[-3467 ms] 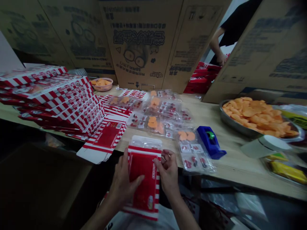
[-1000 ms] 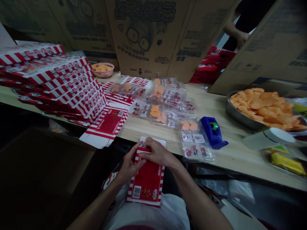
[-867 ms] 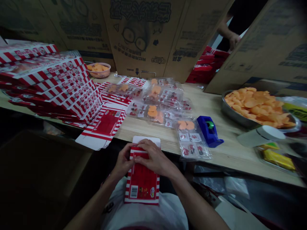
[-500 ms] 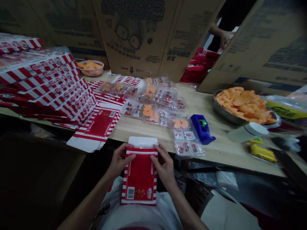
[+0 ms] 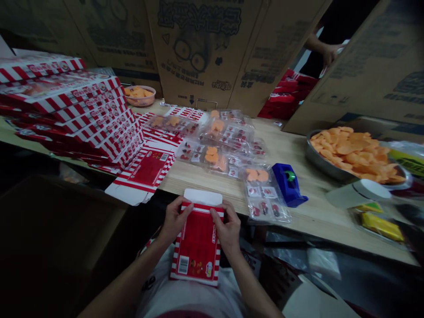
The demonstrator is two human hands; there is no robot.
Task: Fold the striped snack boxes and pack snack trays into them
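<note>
The person's left hand (image 5: pixel 174 221) and right hand (image 5: pixel 228 230) gripped the upper sides of a red-and-white striped carton (image 5: pixel 198 251), fingers closed around its edges. The carton was held in front of the person's body, over pale cloth and just short of the table edge, with its white end flap (image 5: pixel 202 197) standing open above the hands. Beyond it, a flattened carton blank (image 5: pixel 144 174) lay on the wooden table (image 5: pixel 308 221), beside a tall stack of printed cartons (image 5: pixel 76 115). Clear bags of orange and red pieces (image 5: pixel 266 198) lay farther along, near a blue tape dispenser (image 5: pixel 288 185) and a steel bowl (image 5: pixel 318 161) of orange crisps. Farthest off, a co-worker's hand (image 5: pixel 330 54) showed behind cardboard sheets (image 5: pixel 198 53).
</note>
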